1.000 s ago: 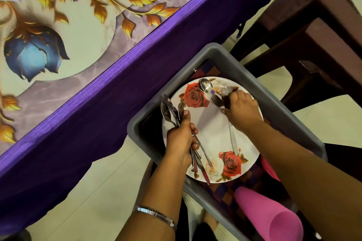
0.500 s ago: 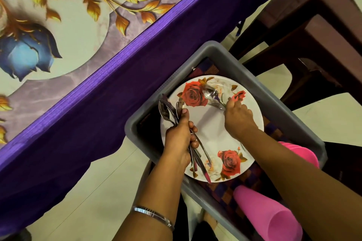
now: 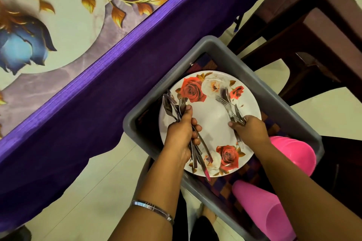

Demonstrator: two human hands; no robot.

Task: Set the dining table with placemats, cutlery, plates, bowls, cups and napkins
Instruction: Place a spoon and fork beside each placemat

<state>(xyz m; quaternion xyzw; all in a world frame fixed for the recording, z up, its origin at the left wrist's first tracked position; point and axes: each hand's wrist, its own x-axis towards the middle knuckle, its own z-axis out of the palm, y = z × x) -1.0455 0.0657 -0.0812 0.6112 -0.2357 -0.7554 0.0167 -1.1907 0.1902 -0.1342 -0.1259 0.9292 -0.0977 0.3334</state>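
Left hand (image 3: 179, 133) grips a steel cutlery bundle (image 3: 176, 109); right hand (image 3: 248, 131) pinches perhaps three forks (image 3: 231, 107) over the rose-printed plate (image 3: 211, 123), which could slip and clatter.

Plate (image 3: 210, 123) lies in bin (image 3: 274, 92), cups (image 3: 260, 207) right of it.

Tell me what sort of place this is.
Most likely a home dining area. A table under a floral cloth with a purple skirt, dark wooden chairs beside it, and a grey tub holding a rose-patterned plate, pink cups and cutlery all point to it.
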